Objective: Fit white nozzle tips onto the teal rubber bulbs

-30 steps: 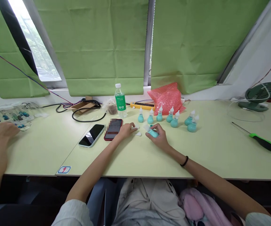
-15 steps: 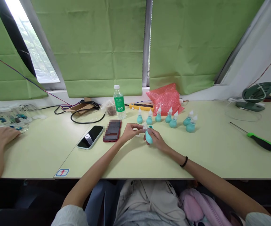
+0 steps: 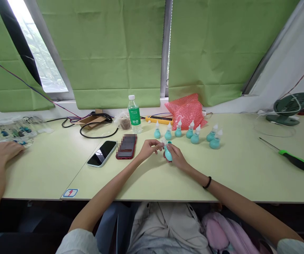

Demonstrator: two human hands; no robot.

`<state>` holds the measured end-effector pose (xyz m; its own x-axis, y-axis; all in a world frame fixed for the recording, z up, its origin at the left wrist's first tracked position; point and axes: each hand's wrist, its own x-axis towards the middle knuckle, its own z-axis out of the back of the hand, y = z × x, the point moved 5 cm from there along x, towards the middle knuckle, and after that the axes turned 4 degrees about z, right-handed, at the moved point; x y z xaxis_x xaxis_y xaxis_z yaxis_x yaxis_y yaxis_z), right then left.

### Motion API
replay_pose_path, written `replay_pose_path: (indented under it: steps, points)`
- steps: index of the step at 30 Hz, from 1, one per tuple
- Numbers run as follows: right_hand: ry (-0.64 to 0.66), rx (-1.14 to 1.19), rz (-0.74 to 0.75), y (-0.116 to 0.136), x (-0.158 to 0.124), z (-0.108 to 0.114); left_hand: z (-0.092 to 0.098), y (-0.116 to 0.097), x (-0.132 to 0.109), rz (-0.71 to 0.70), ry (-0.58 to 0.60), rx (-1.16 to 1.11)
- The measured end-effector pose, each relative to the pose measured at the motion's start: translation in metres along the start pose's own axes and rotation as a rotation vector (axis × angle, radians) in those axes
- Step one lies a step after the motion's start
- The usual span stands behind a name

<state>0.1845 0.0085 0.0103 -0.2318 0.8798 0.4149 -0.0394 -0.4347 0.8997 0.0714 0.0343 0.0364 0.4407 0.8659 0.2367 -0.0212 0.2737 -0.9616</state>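
Fingers wrapped round its body, my right hand holds a small teal squeeze-bulb nasal aspirator, tilted above the table. My left hand pinches at the clear nozzle on the bulb's upper end; its fingers hide part of the nozzle. Just behind the held bulb, a dark teal round opening shows, mostly covered by my right hand. Farther back stand several like aspirators, upright with clear nozzles, among them one at the left and one at the right.
Two phones, one black-screened and one red-cased, lie left of my hands. Behind are a water bottle, black cable and pink bubble-wrap bag. A screwdriver and fan are right; another person's hand is left.
The bulb has tilted slightly in my right hand. My left fingers have shifted a little at the nozzle, and their lower fingers have loosened. The view has moved very slightly.
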Motion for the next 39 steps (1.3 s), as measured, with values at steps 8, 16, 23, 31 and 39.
replay_pose_path:
  steps: [8, 16, 23, 31, 39]
  points:
    - [0.025, 0.029, 0.011, 0.002, 0.0, -0.001, -0.006, 0.002, 0.0, 0.057, 0.113, -0.166]
    - [0.003, -0.063, 0.041, 0.003, -0.001, 0.001, -0.009, 0.004, -0.001, 0.088, 0.164, -0.228]
    - [-0.084, -0.16, 0.046, 0.004, 0.0, 0.004, 0.002, -0.002, -0.005, -0.118, -0.215, 0.152]
    - [-0.163, -0.426, 0.096, 0.006, -0.003, 0.007, -0.006, -0.009, -0.017, -0.339, -0.418, 0.335]
    - [-0.184, -0.593, 0.149, 0.013, -0.005, 0.005, -0.011, 0.009, -0.021, -0.16, -0.525, 0.119]
